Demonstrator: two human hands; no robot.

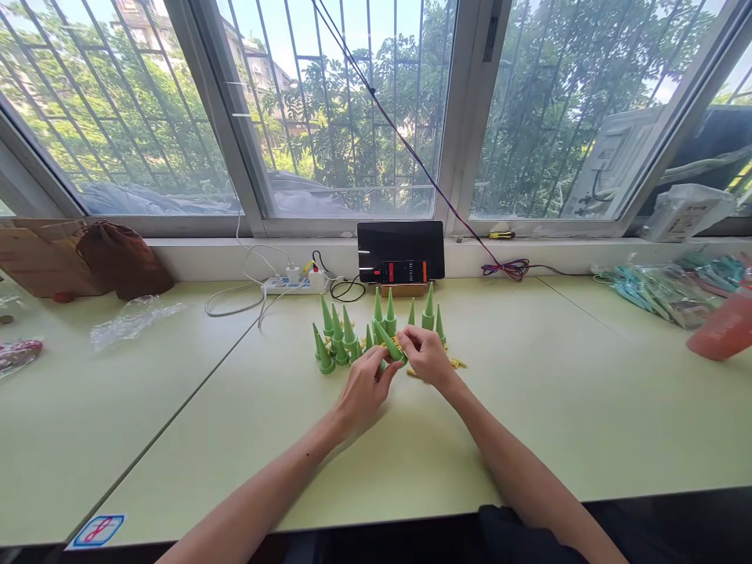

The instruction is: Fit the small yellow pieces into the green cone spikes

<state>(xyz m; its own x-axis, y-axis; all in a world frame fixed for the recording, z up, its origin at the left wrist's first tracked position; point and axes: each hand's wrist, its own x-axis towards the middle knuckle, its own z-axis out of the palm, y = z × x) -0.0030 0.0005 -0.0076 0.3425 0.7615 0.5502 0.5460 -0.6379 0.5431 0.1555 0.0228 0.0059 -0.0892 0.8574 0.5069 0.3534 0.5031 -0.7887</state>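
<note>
My left hand [365,385] is closed on a green cone [388,343], which tilts with its tip up and to the left. Beside it my right hand [428,356] has its fingers pinched together near the cone; what they hold, if anything, is hidden. Around both hands several more green cones [337,329] with wider ringed bases stand upright on the table. Small yellow pieces [457,363] lie among the cones and to the right of my right hand; their kind is too small to tell.
Behind the cones a phone [405,272] leans against a dark tablet [432,243]. A power strip [294,283] with white cables is at the back left. A red container [722,325] and plastic bags [652,290] lie at the right, a brown pouch [121,258] at the far left.
</note>
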